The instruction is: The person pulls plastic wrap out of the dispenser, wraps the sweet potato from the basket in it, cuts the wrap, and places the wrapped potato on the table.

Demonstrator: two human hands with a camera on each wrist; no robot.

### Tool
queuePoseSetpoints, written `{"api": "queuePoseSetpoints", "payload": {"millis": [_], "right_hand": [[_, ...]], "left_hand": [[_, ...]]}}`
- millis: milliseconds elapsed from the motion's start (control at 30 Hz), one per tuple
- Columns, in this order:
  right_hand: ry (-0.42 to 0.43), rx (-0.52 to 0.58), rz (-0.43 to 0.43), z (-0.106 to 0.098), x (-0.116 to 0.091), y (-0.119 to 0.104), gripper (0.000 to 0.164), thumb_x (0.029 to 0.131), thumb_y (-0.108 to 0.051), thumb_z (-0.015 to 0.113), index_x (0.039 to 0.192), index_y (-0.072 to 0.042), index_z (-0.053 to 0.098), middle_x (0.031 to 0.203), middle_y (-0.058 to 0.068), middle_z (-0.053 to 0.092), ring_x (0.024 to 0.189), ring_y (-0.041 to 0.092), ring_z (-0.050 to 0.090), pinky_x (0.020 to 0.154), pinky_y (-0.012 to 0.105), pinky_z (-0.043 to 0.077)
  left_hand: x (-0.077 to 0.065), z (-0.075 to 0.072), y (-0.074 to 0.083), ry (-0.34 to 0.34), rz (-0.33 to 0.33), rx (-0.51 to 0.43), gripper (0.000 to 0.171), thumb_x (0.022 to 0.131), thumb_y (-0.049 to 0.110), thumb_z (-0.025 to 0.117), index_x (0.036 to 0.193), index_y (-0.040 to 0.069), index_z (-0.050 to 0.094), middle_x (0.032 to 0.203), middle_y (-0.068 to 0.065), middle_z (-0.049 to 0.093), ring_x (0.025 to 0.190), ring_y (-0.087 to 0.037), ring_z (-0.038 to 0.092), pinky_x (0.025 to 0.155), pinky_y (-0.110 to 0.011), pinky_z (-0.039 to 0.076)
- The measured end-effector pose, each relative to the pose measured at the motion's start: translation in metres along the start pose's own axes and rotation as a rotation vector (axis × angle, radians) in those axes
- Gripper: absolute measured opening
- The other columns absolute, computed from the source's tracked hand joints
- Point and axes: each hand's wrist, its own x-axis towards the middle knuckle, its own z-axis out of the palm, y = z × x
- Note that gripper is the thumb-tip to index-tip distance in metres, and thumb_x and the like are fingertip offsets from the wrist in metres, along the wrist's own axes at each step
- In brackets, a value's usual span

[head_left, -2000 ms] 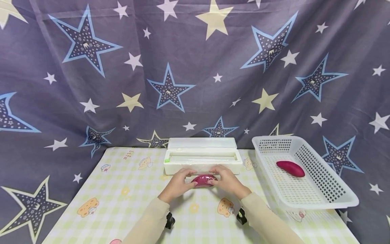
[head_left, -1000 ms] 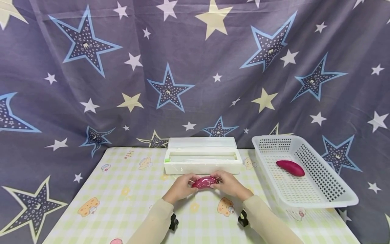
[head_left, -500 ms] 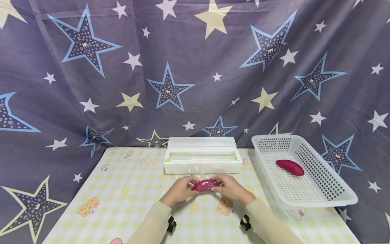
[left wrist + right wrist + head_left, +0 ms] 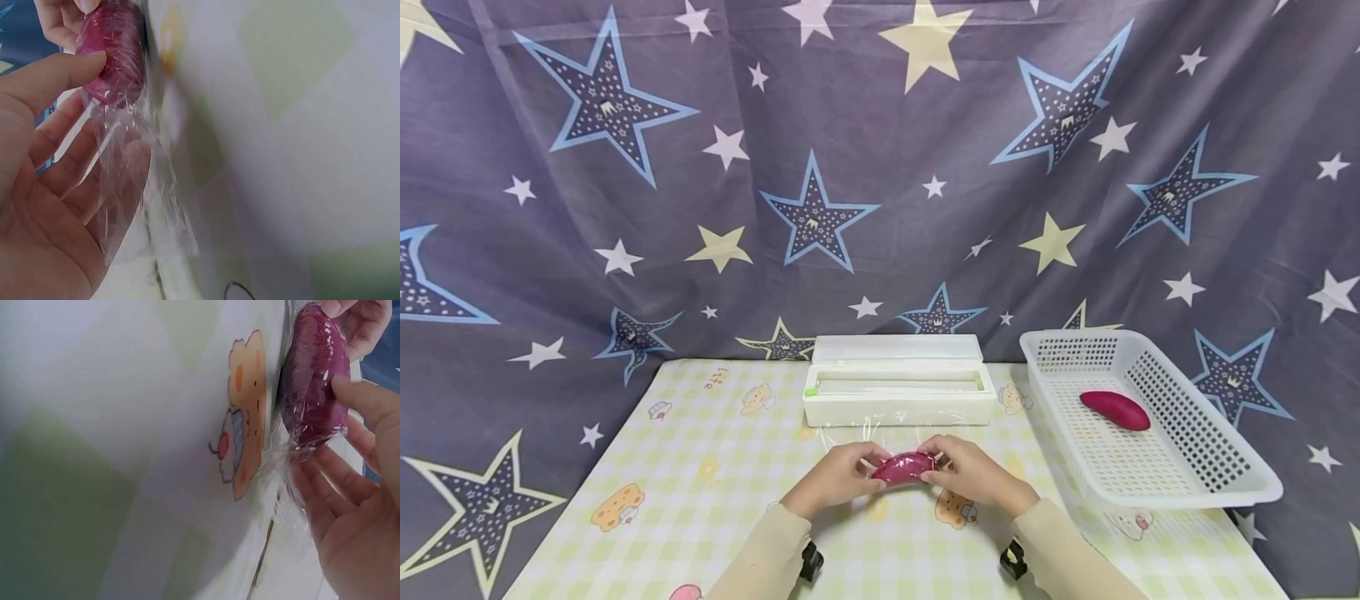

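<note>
A purple-red sweet potato (image 4: 904, 469), shiny with clear cling film, lies crosswise between both hands in front of the dispenser. My left hand (image 4: 835, 477) grips its left end, thumb on the near side. The right hand (image 4: 973, 473) does the same at the right end. In the left wrist view, loose cling film (image 4: 156, 187) trails off the end of the sweet potato across the fingers. Crumpled film (image 4: 284, 481) also sticks out at the other end in the right wrist view. Film streaks show between the sweet potato and the white cling film dispenser (image 4: 898, 412), whose lid stands up.
At the right stands a white perforated basket (image 4: 1195, 502) with a second, bare sweet potato (image 4: 1116, 410) in it. A checked cloth with cartoon prints (image 4: 700, 517) covers the table. A star-patterned curtain (image 4: 880, 167) hangs right behind the table's far edge.
Both hands have drawn the sweet potato away from the dispenser toward me, turning it a little. Their hold has closed in at its ends, and more stretched film shows behind it.
</note>
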Motion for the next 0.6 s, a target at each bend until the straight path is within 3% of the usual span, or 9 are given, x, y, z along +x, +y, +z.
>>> {"api": "queuePoseSetpoints", "payload": {"millis": [200, 600], "right_hand": [[-0.020, -0.029, -0.011, 0.000, -0.005, -0.002, 0.046, 0.084, -0.017, 0.083, 0.124, -0.014, 0.059, 0.119, -0.003, 0.061, 0.098, 0.014, 0.061, 0.085, 0.035, 0.055], [-0.101, -0.038, -0.022, -0.004, -0.011, -0.006, 0.043, 0.092, -0.024, 0.076, 0.128, -0.012, 0.056, 0.108, -0.002, 0.065, 0.095, 0.014, 0.063, 0.082, 0.037, 0.056]], "left_hand": [[-0.007, -0.003, 0.003, -0.028, -0.001, -0.031, 0.031, 0.085, 0.018, 0.080, 0.114, 0.014, 0.070, 0.103, 0.000, 0.071, 0.088, -0.013, 0.066, 0.081, -0.032, 0.055], [-0.014, -0.013, 0.008, -0.134, -0.018, 0.000, 0.048, 0.082, 0.025, 0.084, 0.125, 0.015, 0.066, 0.107, 0.003, 0.068, 0.098, -0.018, 0.063, 0.086, -0.040, 0.053]]}}
